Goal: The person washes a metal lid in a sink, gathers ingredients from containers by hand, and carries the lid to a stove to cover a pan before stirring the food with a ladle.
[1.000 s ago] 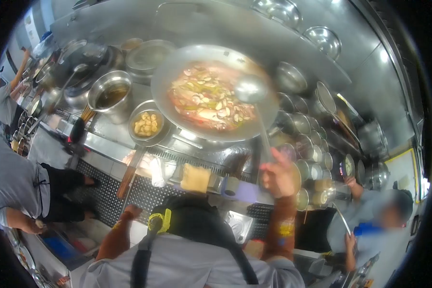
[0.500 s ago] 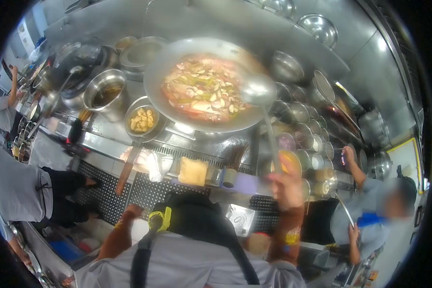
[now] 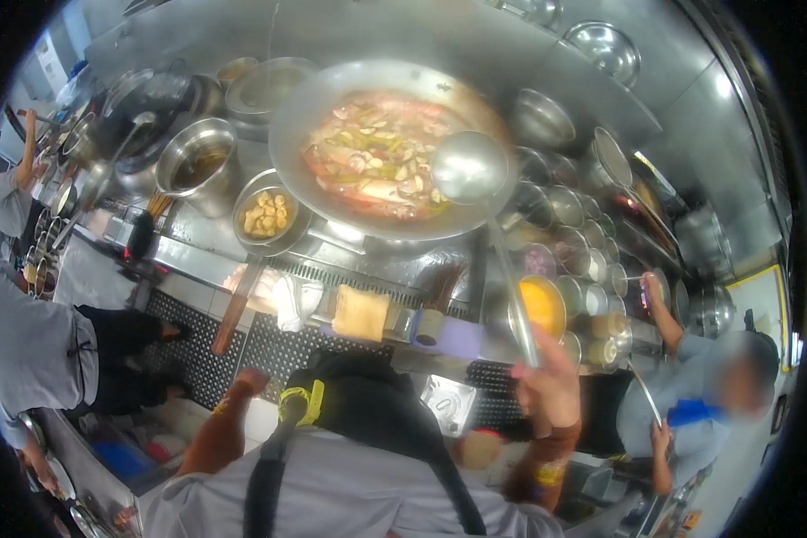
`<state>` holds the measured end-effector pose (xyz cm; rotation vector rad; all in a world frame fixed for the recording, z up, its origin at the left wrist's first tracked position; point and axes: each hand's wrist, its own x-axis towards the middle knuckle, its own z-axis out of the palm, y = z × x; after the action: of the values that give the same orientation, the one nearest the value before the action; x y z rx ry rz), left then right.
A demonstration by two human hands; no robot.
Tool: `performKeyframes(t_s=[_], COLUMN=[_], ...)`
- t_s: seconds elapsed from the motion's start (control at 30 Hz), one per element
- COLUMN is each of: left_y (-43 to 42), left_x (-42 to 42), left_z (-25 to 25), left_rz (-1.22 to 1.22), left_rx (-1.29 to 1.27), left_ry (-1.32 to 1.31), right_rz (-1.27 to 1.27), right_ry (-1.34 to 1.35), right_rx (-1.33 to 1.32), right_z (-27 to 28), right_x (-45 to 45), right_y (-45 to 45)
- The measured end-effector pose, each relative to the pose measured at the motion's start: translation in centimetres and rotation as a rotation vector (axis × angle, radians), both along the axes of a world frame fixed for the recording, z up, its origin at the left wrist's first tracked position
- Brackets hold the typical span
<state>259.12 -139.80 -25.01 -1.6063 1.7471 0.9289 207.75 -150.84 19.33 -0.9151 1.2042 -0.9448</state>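
Observation:
My right hand (image 3: pixel 547 386) is closed around the handle of a long metal ladle (image 3: pixel 471 168). The ladle's round bowl is over the right side of a large wok (image 3: pixel 291 175), which holds a steaming reddish broth with sliced pieces and green strips (image 3: pixel 377 157). Down by my left side is my left hand (image 3: pixel 252 381), away from the wok; its fingers are hidden. Not far from it juts the wooden handle (image 3: pixel 233 318) of a small pan (image 3: pixel 273 255) holding yellowish chunks (image 3: pixel 265 215).
A metal pot (image 3: pixel 197 166) of dark liquid stands left of the wok. Seasoning bowls (image 3: pixel 565 211) and an orange-filled bowl (image 3: pixel 542 305) are at the right. A yellow cloth (image 3: pixel 360 313) hangs at the counter's front. One co-worker (image 3: pixel 681 421) works at right, another (image 3: pixel 36 359) at left.
The ladle's bowl has shifted slightly left and down within the wok. My right hand has come down and a little right, nearer my body. My left hand is slightly higher.

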Motion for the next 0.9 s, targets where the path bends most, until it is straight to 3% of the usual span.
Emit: performKeyframes(t_s=[0.2, 0.27, 0.33, 0.43, 0.57, 0.63, 0.73, 0.83, 0.9], left_y=[-0.2, 0.5, 1.3, 0.6, 2.7, 4.1, 5.3, 7.5, 7.5], left_x=[0.1, 0.1, 0.7, 0.0, 0.0, 0.5, 0.3, 0.8, 0.5], left_z=[-0.9, -0.7, -2.5, 0.0, -0.5, -4.4, -2.5, -4.9, -5.1], left_rz=[-0.13, 0.306, 0.2, 0.268, 0.645, 0.971, 0.89, 0.613, 0.63], left_rx=[-0.039, -0.098, -0.327, -0.066, -0.118, -0.099, 0.049, 0.048, 0.075], left_ry=[-0.004, 0.112, 0.134, 0.082, 0.132, 0.104, 0.191, 0.181, 0.178], right_rz=[0.077, 0.122, 0.176, 0.233, 0.235, 0.221, 0.212, 0.168, 0.133], right_ry=[-0.048, -0.037, -0.012, 0.016, 0.091, 0.198, 0.299, 0.377, 0.378], right_rx=[0.008, 0.0, -0.015, -0.108, -0.248, -0.322, -0.426, -0.513, -0.528], right_z=[-0.9, -1.0, -0.6, -1.3, 0.9, 1.8, 3.3, 4.7, 5.7], right_x=[1.2, 2.5, 4.2, 6.6, 9.8, 10.4, 10.4, 10.2, 9.9], right_y=[-0.5, -1.4, -3.0, -6.7, -12.1, -14.2, -16.7, -17.8, -17.8])
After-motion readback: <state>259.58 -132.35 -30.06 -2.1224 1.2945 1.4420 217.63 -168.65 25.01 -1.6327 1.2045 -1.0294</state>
